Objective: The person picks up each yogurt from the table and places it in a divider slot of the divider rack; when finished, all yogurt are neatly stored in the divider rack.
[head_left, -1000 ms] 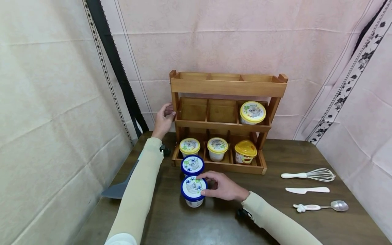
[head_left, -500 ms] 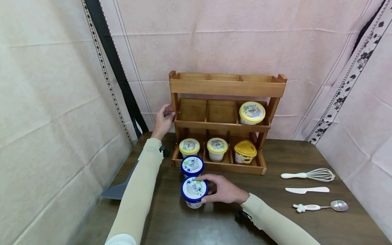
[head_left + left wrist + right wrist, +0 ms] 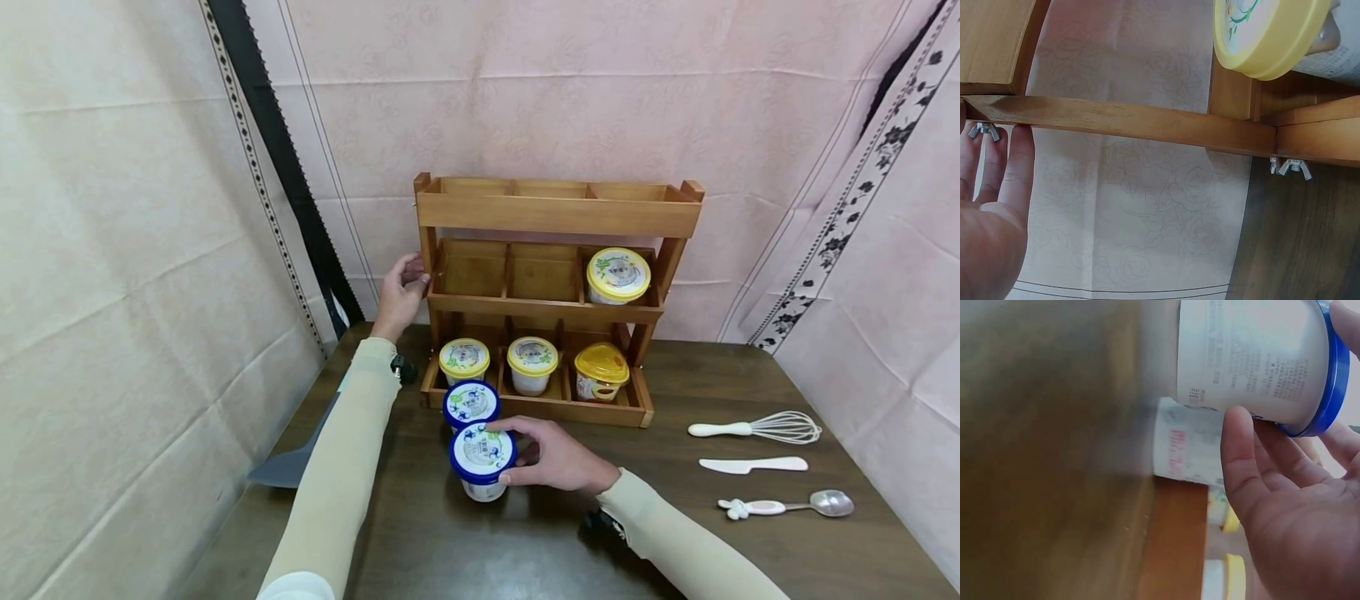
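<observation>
My right hand [image 3: 558, 457] holds a white tub with a blue lid [image 3: 483, 450] by its right side, thumb and fingers spread around it. In the right wrist view, fingers lie along the wall of this blue-lidded tub [image 3: 1247, 362]. Just behind it stands a second blue-lidded tub [image 3: 471, 403], partly overlapped. My left hand [image 3: 401, 292] is at the left side of a three-tier wooden rack [image 3: 555, 218]. The left wrist view shows the fingers of my left hand [image 3: 991, 206] extended, tips touching the rack's side post [image 3: 1116, 122] around a wing nut.
Yellow-lidded tubs [image 3: 532, 358] stand in the bottom tier, and another yellow-lidded tub [image 3: 618, 275] sits in the middle tier's right compartment. A whisk [image 3: 757, 427], a white knife [image 3: 753, 466] and a spoon [image 3: 787, 505] lie at right. A grey-blue object [image 3: 281, 468] lies beyond the left sleeve.
The right hand's grasp on the front blue-lidded tub has shifted, and that tub has moved slightly right and toward the rack. The left hand stays at the rack's side.
</observation>
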{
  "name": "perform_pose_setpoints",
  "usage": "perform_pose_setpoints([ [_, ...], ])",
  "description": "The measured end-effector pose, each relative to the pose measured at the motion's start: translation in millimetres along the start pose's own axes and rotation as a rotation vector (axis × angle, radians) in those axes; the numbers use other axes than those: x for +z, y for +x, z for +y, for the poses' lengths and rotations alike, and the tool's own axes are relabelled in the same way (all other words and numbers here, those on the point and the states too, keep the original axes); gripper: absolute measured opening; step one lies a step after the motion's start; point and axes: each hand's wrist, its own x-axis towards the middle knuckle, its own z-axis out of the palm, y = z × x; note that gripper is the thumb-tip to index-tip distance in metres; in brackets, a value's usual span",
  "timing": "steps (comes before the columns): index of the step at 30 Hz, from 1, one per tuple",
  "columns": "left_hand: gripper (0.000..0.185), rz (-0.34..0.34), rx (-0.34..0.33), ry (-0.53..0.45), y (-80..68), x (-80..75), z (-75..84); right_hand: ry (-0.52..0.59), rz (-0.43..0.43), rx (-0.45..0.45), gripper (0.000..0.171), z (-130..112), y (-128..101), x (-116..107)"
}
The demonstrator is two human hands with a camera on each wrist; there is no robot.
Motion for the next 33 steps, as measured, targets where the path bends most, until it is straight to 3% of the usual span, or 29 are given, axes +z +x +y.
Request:
perform_pose_setpoints([
  [15, 0.041, 0.003, 0.011, -0.007, 0.1, 0.4, -0.3, -0.012, 0.084, -0.016, 0.062, -15, -8, -29],
  [33, 0.041, -0.001, -0.006, -0.012, 0.6, 0.5, -0.1, -0.076, 0.21, -0.03, 0.062, -51, 1, -75],
])
